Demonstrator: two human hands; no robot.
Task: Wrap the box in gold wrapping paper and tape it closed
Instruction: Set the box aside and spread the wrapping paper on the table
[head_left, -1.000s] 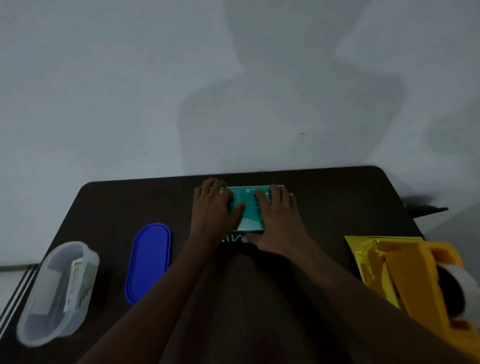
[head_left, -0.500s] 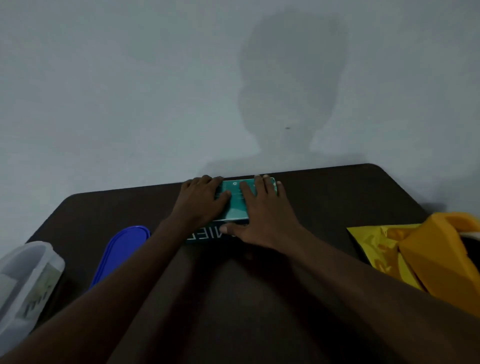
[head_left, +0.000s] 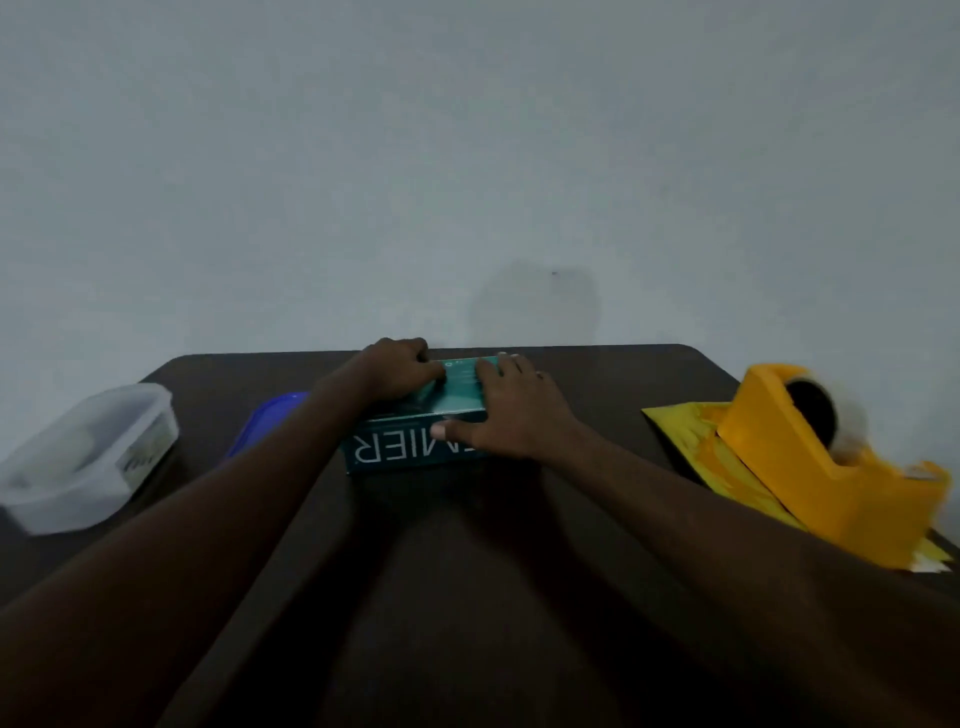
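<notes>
Head view: teal box (head_left: 415, 441) lies flat at the far middle of the dark worktop (head_left: 597, 395), unwrapped. Left hand (head_left: 397, 371) curls over its far left top edge; right hand (head_left: 511, 410) grasps the right end, thumb on the near face. Likely light, stiff cardboard, smooth; take it by both short ends. Gold wrapping paper (head_left: 691, 441) lies well apart to the right, pinned under a yellow tape dispenser (head_left: 810, 457).
</notes>
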